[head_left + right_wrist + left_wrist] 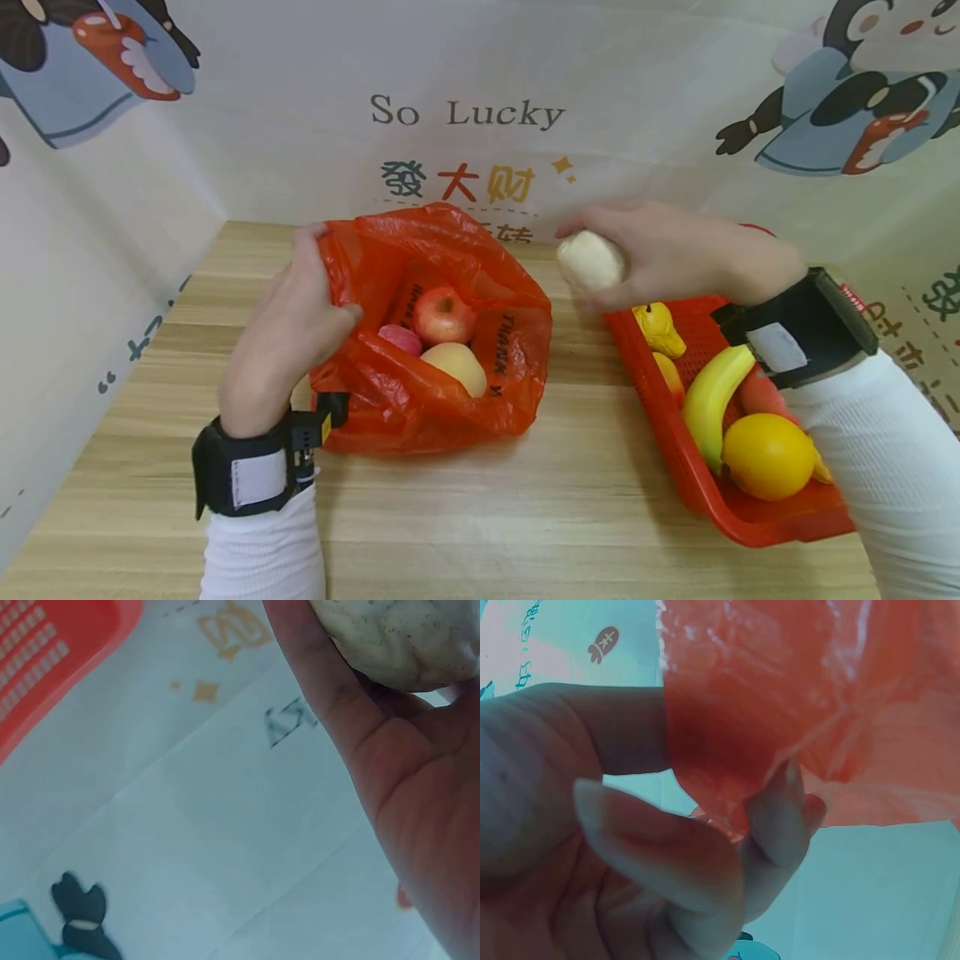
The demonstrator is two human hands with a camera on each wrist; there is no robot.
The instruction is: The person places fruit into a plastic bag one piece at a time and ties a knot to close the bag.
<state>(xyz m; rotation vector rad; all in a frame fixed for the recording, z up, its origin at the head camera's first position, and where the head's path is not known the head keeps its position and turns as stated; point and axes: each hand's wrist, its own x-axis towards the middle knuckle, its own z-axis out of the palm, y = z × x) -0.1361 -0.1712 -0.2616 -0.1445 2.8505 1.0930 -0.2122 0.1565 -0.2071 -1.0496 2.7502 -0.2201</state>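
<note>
A red plastic bag (517,408) with its mouth spread stands on the wooden table. My left hand (288,325) grips its left rim; the left wrist view shows fingers (776,817) curled at the thin film (757,690). Inside the bag lie a red apple (444,317), a pale yellow round fruit (456,368) and a pinkish round piece (401,340). To the right of the bag, raised above the table, my right hand (660,250) holds a lumpy, cream-white round thing (590,260) between thumb and fingers. Small dark specks mark its surface (405,637) in the right wrist view.
A red plastic basket (667,442) stands at the right, partly under my right forearm. In it are a banana (708,400), a yellow-orange round fruit (768,457), a small yellow fruit (658,329) and more. A printed white sheet (300,125) covers the walls behind.
</note>
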